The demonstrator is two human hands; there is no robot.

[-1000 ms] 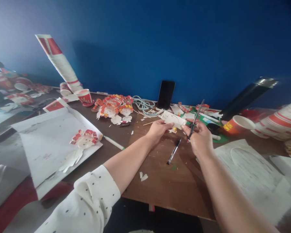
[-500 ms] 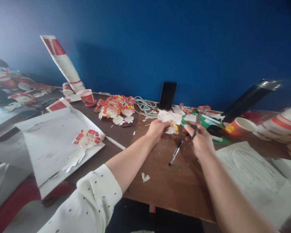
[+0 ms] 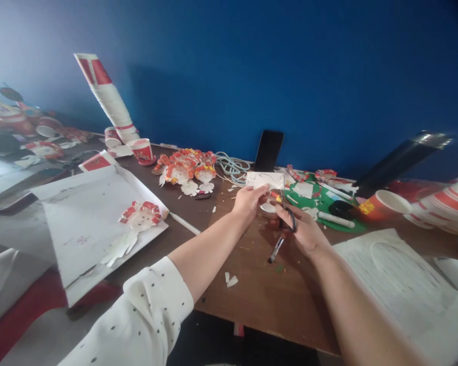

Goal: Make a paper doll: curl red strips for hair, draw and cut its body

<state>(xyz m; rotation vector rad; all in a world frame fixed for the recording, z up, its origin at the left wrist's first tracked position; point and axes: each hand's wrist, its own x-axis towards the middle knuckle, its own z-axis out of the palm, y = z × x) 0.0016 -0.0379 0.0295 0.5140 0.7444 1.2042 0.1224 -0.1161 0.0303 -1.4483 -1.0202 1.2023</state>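
Observation:
My left hand (image 3: 250, 202) pinches a small white piece of paper (image 3: 265, 179) that has a dark line drawn on it. Black-handled scissors (image 3: 290, 219) are in my right hand (image 3: 304, 231), the fingers through their loops. The blades are mostly hidden behind my fingers, so I cannot tell whether they touch the paper. Just below the scissors lies a pen (image 3: 277, 249) on the brown table (image 3: 252, 295). Behind my hands, a small yellow-and-white paper cutout (image 3: 268, 207) is partly covered.
A dark phone (image 3: 268, 151) leans on the blue wall beside a coiled pale cable (image 3: 231, 168). Red-and-white paper figures (image 3: 185, 170) are heaped left of it. A green sheet (image 3: 320, 195) holds scraps and a marker. Stacked paper cups (image 3: 446, 206) lie right; a white box lid (image 3: 80, 223) lies left.
My right hand with the scissors has moved left and down, closer to my left hand. The white paper has turned flatter toward me. The view has shifted slightly.

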